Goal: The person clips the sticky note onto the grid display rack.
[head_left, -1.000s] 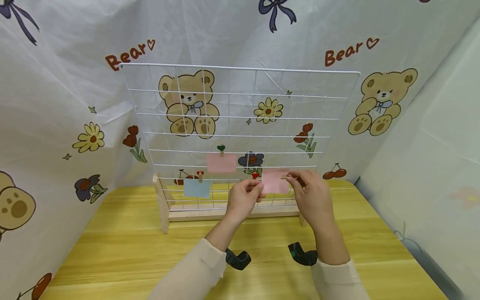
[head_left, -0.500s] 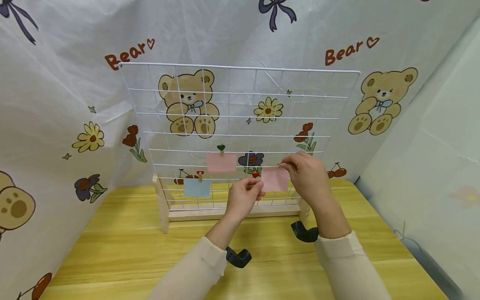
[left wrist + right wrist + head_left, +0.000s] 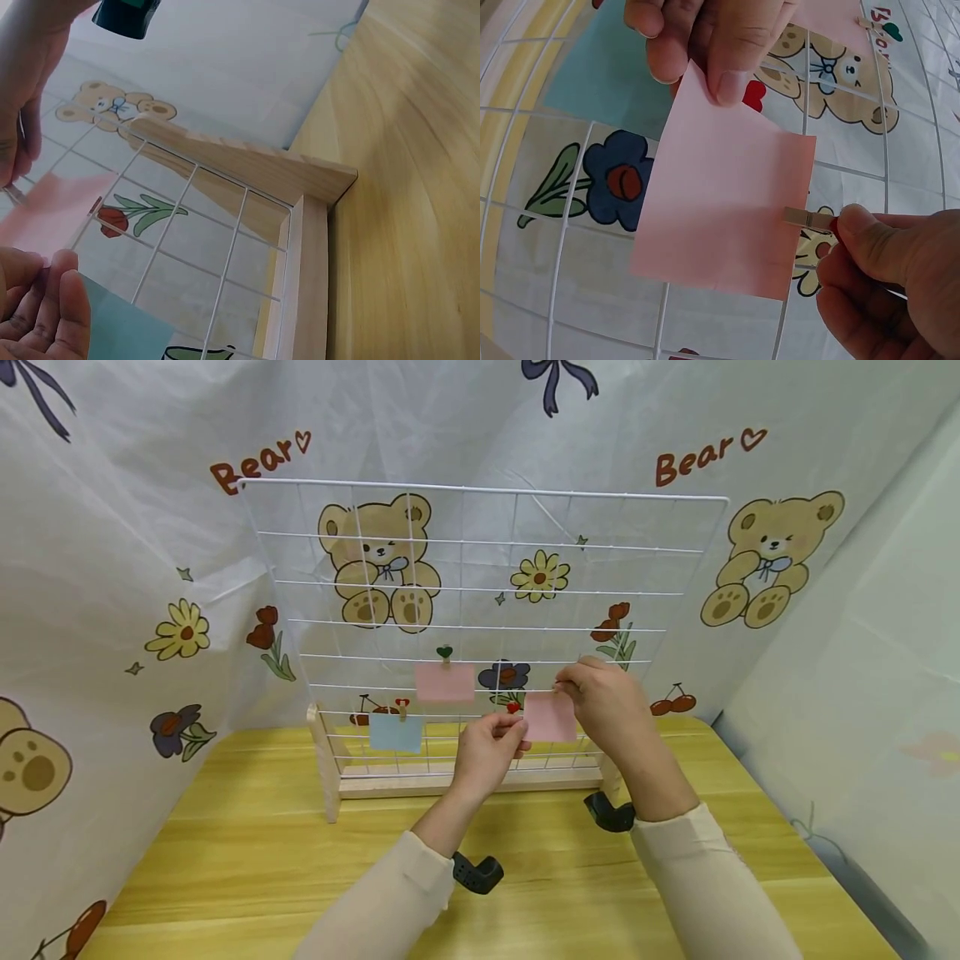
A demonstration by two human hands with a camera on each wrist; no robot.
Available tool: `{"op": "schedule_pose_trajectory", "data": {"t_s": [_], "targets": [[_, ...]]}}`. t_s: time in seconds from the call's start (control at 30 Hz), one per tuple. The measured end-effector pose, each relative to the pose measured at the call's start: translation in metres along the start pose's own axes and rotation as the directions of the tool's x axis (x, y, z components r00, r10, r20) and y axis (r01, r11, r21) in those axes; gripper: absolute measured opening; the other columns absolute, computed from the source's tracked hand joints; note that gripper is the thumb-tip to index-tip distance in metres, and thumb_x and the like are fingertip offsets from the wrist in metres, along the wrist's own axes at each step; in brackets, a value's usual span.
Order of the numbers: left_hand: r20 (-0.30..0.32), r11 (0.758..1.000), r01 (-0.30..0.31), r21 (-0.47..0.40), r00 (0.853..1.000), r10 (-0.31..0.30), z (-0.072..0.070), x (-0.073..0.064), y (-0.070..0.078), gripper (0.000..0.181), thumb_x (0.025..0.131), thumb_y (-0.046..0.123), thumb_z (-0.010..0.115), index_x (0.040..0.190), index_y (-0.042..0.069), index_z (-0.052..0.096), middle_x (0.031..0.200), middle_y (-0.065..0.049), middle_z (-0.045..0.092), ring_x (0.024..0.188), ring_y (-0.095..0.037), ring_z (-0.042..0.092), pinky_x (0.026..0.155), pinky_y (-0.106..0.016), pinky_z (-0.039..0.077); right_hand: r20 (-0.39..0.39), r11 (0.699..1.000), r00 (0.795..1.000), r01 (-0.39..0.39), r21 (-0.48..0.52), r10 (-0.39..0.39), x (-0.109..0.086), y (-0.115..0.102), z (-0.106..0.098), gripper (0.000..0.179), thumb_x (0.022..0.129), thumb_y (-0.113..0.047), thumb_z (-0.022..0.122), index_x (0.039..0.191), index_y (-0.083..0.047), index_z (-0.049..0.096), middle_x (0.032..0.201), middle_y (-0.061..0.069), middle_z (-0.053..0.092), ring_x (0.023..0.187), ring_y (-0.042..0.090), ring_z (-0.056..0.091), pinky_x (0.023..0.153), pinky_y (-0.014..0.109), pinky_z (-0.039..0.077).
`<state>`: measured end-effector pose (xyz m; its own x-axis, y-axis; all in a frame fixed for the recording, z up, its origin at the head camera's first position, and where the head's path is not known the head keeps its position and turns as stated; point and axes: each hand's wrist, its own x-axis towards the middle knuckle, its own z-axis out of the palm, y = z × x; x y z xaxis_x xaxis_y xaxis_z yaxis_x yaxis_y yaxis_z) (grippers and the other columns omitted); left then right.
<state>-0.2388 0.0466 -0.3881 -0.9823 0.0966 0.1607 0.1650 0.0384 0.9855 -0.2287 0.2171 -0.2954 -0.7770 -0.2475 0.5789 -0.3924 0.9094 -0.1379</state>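
Note:
My left hand (image 3: 489, 750) pinches one edge of a square pink paper note (image 3: 550, 717) in front of a white wire grid (image 3: 465, 541). At the note's top edge, my right hand (image 3: 606, 706) pinches a small wooden clothespin (image 3: 810, 219) by its red-tipped end. In the right wrist view the clothespin's tip overlaps the paper's edge. Just behind the left fingers in the wrist views is a blue-green note (image 3: 124, 322), hidden by the hand in the head view. A red heart clip (image 3: 513, 707) shows above that hand.
To the left on the grid hang another pink note (image 3: 446, 682) under a green heart clip and a light blue note (image 3: 396, 732) under a red one. The grid stands in a wooden base (image 3: 420, 786) on a wood-grain table (image 3: 247, 860), before a bear-print cloth (image 3: 150, 460).
The right hand has risen from the note's right side to its top edge with the clothespin. The left hand has stayed nearly still, holding the pink note.

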Motion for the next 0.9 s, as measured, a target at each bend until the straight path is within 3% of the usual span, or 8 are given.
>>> {"op": "schedule_pose_trajectory", "data": {"t_s": [0.13,0.67,0.9], "targets": [[-0.003,1.0,-0.001,0.0,1.0,0.001,-0.0007,0.0001,0.0004,0.022,0.099,0.018,0.069,0.112,0.0,0.073,0.093,-0.015,0.075,0.077,-0.017,0.075,0.071,-0.026,0.062,0.018,1.0,1.0,0.009,-0.014,-0.009,0.0013,0.0009,0.0007,0.009,0.094,-0.01,0.072,0.101,-0.006,0.077,0.093,0.009,0.073,0.082,0.027,0.071,0.074,0.043,0.061],[0.0,1.0,-0.01,0.003,1.0,0.01,-0.001,-0.0007,0.0004,0.021,0.1,0.017,0.068,0.112,0.0,0.072,0.093,-0.016,0.075,0.088,-0.036,0.077,0.071,-0.026,0.062,0.045,1.0,0.999,0.009,-0.028,-0.008,0.0023,-0.002,-0.0007,0.012,0.095,-0.008,0.072,0.105,-0.005,0.077,0.095,0.011,0.074,0.083,0.029,0.072,0.073,0.043,0.061],[0.0,0.999,-0.019,0.031,1.0,0.019,-0.0016,-0.0007,-0.0006,0.021,0.099,0.019,0.068,0.11,0.001,0.073,0.093,-0.014,0.075,0.081,-0.024,0.077,0.071,-0.027,0.062,0.062,0.999,0.998,-0.009,-0.031,0.011,0.0008,-0.0021,-0.0014,0.015,0.096,-0.01,0.071,0.109,-0.004,0.077,0.101,0.013,0.073,0.088,0.031,0.072,0.077,0.044,0.061]]}}
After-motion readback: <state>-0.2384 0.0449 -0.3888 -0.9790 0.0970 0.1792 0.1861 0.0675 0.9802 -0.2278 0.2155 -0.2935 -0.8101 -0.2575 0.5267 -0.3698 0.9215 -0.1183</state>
